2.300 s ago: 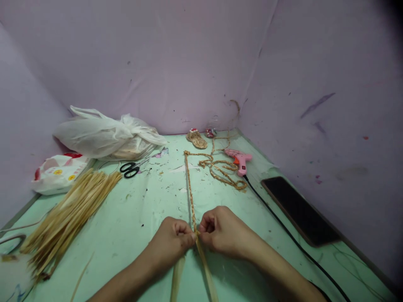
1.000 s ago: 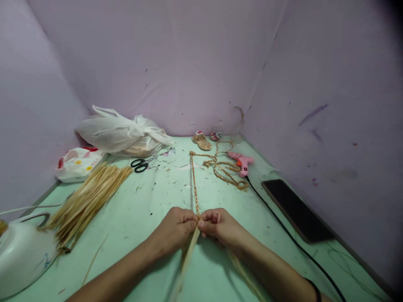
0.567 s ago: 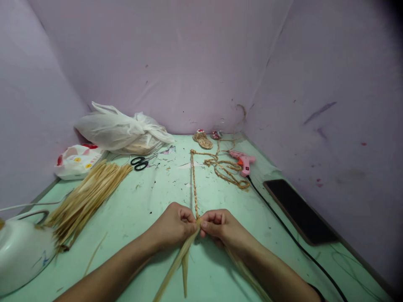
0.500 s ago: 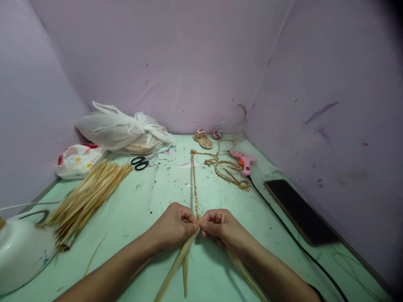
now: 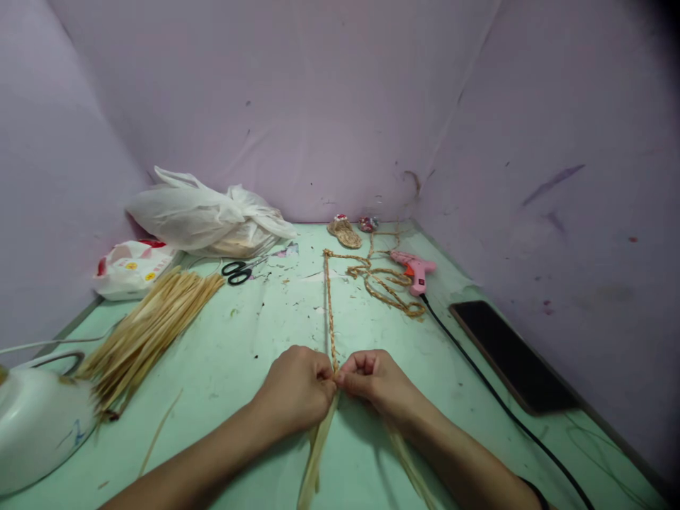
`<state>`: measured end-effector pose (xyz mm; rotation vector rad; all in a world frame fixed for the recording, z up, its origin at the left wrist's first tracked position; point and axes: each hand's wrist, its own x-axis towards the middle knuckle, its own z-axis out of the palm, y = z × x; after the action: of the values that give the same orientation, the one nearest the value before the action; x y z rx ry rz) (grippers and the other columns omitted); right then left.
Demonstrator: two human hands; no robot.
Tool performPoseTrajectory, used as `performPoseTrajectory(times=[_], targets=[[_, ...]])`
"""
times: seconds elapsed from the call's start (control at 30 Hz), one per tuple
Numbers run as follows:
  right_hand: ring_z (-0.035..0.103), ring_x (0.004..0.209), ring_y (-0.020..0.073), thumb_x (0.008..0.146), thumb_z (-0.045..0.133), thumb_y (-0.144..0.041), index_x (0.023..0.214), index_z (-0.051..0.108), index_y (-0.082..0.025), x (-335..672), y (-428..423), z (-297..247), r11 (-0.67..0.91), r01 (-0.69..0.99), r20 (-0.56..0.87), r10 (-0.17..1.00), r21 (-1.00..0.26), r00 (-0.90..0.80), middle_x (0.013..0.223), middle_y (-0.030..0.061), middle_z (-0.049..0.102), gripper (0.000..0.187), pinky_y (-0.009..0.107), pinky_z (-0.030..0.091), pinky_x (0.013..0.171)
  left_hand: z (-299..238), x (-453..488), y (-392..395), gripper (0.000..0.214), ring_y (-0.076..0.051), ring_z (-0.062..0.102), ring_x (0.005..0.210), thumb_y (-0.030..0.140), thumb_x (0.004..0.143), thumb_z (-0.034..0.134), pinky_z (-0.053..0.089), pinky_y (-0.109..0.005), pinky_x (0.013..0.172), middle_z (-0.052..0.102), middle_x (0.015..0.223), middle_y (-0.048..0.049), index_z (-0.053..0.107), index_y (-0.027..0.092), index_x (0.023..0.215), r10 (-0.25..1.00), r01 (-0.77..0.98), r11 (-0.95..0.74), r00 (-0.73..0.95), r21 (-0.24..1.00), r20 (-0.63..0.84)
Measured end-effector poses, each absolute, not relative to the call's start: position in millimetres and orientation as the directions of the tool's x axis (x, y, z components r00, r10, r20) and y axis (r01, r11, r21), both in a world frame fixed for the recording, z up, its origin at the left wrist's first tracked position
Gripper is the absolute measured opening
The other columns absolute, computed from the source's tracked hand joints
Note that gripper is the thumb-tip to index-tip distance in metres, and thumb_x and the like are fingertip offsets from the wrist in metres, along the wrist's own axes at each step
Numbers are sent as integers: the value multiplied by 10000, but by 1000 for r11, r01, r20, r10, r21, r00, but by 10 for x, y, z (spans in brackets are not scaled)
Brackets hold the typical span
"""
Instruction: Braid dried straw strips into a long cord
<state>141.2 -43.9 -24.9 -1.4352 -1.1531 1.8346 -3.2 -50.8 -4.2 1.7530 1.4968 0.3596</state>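
Note:
A thin braided straw cord (image 5: 329, 304) runs straight away from me over the green table (image 5: 249, 333) and ends in loose coils near the far corner. My left hand (image 5: 297, 386) and my right hand (image 5: 372, 379) meet at its near end, both pinched shut on the straw strands where the braid stops. Loose flat strands (image 5: 316, 460) trail from under my hands toward me, one set to the left and one under my right wrist.
A bundle of straw (image 5: 149, 326) lies at the left, with black scissors (image 5: 239, 270) and plastic bags (image 5: 207, 223) behind it. A pink glue gun (image 5: 417, 269) with its black cable, a phone (image 5: 510, 354), a small woven sandal (image 5: 344, 231) and a white pot (image 5: 37, 425) are around.
My hands stay at the braid's end while their fingers work. The loose strands under my left hand have swung from the left to lie more straight toward me.

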Motion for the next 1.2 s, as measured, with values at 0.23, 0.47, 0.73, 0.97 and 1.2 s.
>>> performPoseTrajectory(times=[0.23, 0.47, 0.73, 0.97, 1.2], targets=[[266, 315, 9, 548, 625, -220, 538, 499, -139, 1427, -458, -231, -493, 43, -479, 814, -869, -328, 385, -47, 501, 150, 182, 145, 359, 151, -90, -524, 215, -83, 352, 453, 295, 646, 456, 250, -204, 435, 426, 464, 21, 566, 132, 559, 864, 714, 112, 273, 691, -422], [246, 303, -1, 545, 633, -230, 574, 490, -137, 1396, -497, -171, -562, -101, -493, 787, -821, -371, 463, -18, 566, 174, 189, 106, 348, 125, 259, -947, 294, -245, 577, 637, 161, 666, 415, 375, -309, 561, 631, 717, -154, 620, 106, 870, 892, 933, -191, 295, 305, -343], [234, 300, 3, 559, 664, -309, 590, 494, -140, 1451, -510, -201, -548, -91, -470, 781, -831, -410, 451, -49, 507, 241, 203, 91, 342, -90, 289, -1040, 297, -275, 585, 604, 117, 691, 396, 400, -325, 487, 617, 707, -199, 621, 66, 879, 838, 857, -397, 485, 330, -250], [216, 341, 14, 602, 639, -293, 613, 522, -135, 1515, -484, -282, -528, -101, -438, 784, -843, -439, 437, -65, 436, 197, 204, 99, 368, 191, -47, -658, 174, -115, 523, 546, 305, 682, 523, 394, -234, 529, 618, 697, -33, 595, 154, 731, 975, 651, 123, 60, 749, -212], [346, 386, 31, 562, 680, -320, 617, 519, -130, 1478, -504, -270, -490, -135, -397, 815, -861, -421, 482, -28, 526, 255, 186, 210, 411, 52, -5, -518, 267, -36, 359, 293, 261, 592, 564, 232, -159, 289, 525, 486, 10, 582, 81, 789, 701, 104, 640, 327, 762, -634]])
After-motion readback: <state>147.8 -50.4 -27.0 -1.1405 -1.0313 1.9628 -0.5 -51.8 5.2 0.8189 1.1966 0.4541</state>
